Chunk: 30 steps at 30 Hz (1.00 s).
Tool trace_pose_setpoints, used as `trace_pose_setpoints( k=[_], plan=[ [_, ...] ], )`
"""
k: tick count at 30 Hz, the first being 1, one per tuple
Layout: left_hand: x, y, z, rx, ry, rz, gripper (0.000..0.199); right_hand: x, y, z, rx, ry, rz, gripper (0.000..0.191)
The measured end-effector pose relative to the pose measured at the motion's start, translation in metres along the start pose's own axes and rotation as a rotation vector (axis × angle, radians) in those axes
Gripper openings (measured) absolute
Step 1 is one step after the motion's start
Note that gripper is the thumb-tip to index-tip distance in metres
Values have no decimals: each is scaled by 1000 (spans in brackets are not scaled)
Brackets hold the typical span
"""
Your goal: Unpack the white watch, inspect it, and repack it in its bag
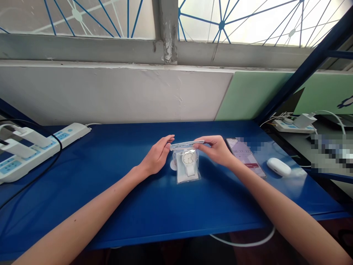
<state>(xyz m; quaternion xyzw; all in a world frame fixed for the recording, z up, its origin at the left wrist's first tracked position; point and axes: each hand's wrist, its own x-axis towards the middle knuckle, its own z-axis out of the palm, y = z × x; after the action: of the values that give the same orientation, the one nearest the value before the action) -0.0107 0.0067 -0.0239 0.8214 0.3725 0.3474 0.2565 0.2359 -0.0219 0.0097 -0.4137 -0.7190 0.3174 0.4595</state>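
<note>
My right hand (217, 150) pinches the right end of a thin white strip with blue print (183, 145), seen nearly edge-on. My left hand (157, 155) is at the strip's other end, fingers stretched out and the thumb close to or touching it; a grip there does not show. Just below the strip, a clear plastic bag (180, 178) lies on the blue desk (132, 217). Inside it is a white wristwatch (188, 159) with a round dial. A small pale round piece (173, 165) shows at the bag's left side, partly hidden.
Right of my right hand lie a phone (252, 162) with a lit timer and a white earbud case (278, 166). A long white power strip (75, 130) with plugged chargers and a black cable (59, 147) occupies the left side. A wall (124, 95) bounds the back.
</note>
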Motion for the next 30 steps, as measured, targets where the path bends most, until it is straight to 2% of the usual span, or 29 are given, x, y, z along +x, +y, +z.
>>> trace_pose_setpoints(
  k=[4,9,13,16,20,24,26,30],
  plan=[
    [0,3,0,44,71,30,40,0,14,4,-122,-28,37,22],
    [-3,11,-1,213,153,210,39,0,29,6,-344,-49,-11,14],
    [-4,16,0,321,151,441,30,0,34,7,-503,-35,-41,15],
    [-4,17,1,343,53,513,24,-1,35,8,-598,-11,-71,22],
    [-3,16,3,369,-149,417,39,-1,32,5,-660,-44,-153,23],
    [-2,15,2,390,-250,302,56,-1,20,-1,-735,-222,-173,25],
    [-2,14,1,419,-295,245,64,-1,12,-4,-746,-339,-162,36],
    [-4,11,-1,502,-412,127,84,-5,2,-12,-729,-495,-117,71]
  ],
)
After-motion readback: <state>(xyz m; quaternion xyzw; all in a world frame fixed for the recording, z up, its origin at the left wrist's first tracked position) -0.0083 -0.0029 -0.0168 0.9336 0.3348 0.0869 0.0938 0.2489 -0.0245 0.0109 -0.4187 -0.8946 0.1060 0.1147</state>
